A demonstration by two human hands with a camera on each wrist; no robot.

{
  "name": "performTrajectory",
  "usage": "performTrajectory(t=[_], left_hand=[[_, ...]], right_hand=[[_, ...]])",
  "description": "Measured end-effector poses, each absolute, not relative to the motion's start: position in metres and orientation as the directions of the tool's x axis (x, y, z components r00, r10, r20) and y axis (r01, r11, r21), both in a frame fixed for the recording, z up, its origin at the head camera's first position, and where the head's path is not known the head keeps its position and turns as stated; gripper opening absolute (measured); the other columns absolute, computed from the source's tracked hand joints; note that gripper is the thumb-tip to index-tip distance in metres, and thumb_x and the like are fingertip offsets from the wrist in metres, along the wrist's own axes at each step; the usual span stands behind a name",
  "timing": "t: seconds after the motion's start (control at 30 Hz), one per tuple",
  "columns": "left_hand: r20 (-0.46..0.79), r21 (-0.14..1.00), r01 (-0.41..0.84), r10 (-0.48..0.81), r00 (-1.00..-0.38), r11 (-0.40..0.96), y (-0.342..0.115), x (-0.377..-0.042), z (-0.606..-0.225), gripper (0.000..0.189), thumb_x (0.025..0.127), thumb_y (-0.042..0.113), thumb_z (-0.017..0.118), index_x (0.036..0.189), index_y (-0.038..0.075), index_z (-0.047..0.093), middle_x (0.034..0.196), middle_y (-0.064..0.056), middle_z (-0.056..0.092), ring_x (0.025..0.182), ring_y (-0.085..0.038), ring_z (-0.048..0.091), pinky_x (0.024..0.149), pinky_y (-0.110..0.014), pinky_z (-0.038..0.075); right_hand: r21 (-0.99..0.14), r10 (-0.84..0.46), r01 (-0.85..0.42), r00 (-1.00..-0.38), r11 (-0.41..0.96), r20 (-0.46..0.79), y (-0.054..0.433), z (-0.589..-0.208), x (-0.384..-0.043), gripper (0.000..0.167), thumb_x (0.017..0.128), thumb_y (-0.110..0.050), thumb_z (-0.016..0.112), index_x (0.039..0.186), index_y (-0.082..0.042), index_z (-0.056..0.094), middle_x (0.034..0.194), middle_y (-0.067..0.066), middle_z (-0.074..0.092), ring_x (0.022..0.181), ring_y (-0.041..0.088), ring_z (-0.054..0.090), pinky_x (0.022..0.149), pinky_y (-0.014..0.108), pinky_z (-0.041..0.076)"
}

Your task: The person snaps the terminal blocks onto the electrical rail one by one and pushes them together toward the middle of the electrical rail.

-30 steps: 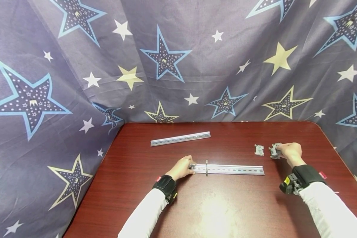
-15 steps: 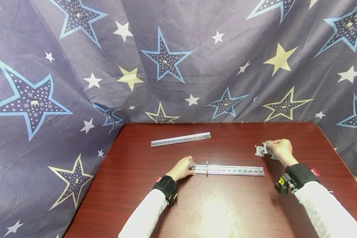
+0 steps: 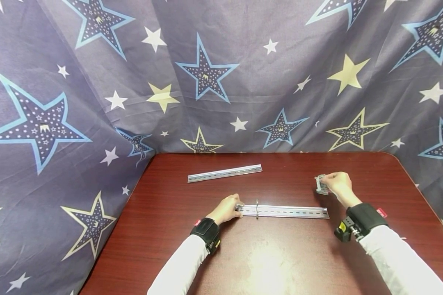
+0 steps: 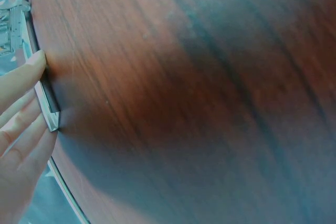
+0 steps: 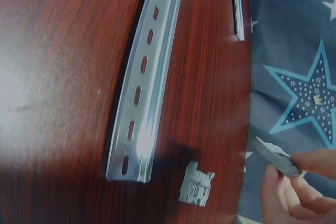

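1. When going largest first, gotta start with the starry curtain [image 3: 206,88], hanging behind everything in the head view and showing along the right side of the right wrist view.
2. Next up, got a reddish-brown table [image 3: 140,229]. Can see mostly its wood grain in the left wrist view.
3. Can spot two slotted metal rails on it: a near rail [image 3: 291,211] lying across the middle, plus a far rail [image 3: 225,173], angled a bit, closer to the curtain.
4. See the left hand [image 3: 225,208] pinching the near rail's left end. Only get that end's tip, poking past the fingers, from the left wrist view.
5. See the right hand [image 3: 340,186] pinching a small grey block [image 5: 278,157] up off the table.
6. Also got a second grey block [image 5: 196,184] on the table, near the near rail's right end. Looks merged with the held one in the head view, clearly apart in the right wrist view.
7. Last, spotted a thin clip [image 3: 257,209] across the near rail, near the left hand. Can't tell its exact shape.
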State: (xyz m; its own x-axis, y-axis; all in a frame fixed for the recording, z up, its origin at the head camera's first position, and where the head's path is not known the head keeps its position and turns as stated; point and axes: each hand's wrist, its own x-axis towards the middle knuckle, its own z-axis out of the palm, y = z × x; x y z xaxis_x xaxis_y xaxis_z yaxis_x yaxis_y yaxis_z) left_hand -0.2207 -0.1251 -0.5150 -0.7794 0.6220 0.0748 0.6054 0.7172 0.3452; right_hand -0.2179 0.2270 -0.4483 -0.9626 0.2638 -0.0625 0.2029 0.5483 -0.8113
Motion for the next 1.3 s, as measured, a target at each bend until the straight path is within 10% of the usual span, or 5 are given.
performTrajectory(t=[1.3], left_hand=[[0.076, 0.304, 0.623, 0.634, -0.770, 0.721, -0.126, -0.223, -0.517, 0.031, 0.062, 0.015, 0.076, 0.091, 0.006, 0.069, 0.077, -0.004, 0.051, 0.070, -0.014, 0.049, 0.066, -0.026, 0.040]], right_hand=[[-0.796, 0.099, 0.098, -0.994, 0.597, -0.048, 0.151, -0.460, -0.207, 0.018, 0.073, -0.006, 0.057, 0.078, 0.010, 0.063, 0.059, 0.011, 0.061, 0.049, 0.022, 0.061, 0.051, 0.028, 0.048]])
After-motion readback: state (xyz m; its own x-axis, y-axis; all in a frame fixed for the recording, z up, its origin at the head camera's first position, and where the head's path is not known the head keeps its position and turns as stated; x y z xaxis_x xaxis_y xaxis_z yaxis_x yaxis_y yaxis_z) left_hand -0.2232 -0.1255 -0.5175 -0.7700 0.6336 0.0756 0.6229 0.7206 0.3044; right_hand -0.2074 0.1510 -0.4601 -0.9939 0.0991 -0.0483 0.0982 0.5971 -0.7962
